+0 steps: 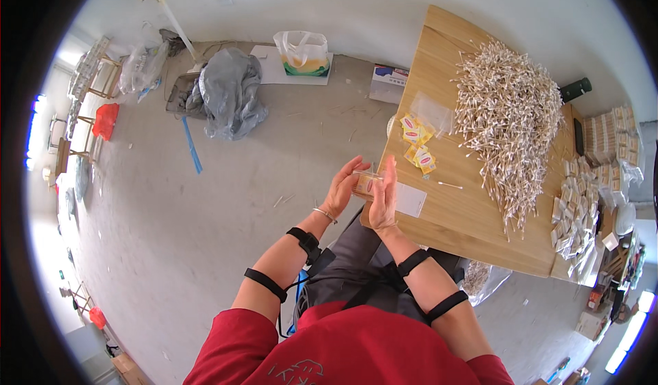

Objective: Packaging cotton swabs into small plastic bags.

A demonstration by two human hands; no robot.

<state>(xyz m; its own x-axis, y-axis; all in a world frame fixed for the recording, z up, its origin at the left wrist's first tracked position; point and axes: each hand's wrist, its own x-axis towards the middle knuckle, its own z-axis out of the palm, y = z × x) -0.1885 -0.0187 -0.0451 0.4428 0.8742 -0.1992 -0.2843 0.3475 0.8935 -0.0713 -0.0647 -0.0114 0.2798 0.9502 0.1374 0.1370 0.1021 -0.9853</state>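
left hand (pixel 339 190): curled round the little clear box (pixel 365 183)
right hand (pixel 384 199): gripping it too, fingers pretty straight
box: held between both hands
card (pixel 410 200): white, on the counter (pixel 473 231) just right of them
swabs (pixel 510 125): big ol' pile further right

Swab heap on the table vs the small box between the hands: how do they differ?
Place: the swab heap lies on the table; the small box is held between the left hand and right hand.
Size: the heap covers much of the tabletop; the box fits between the palms.
Shape: the heap is loose and ragged; the box is straight-edged.
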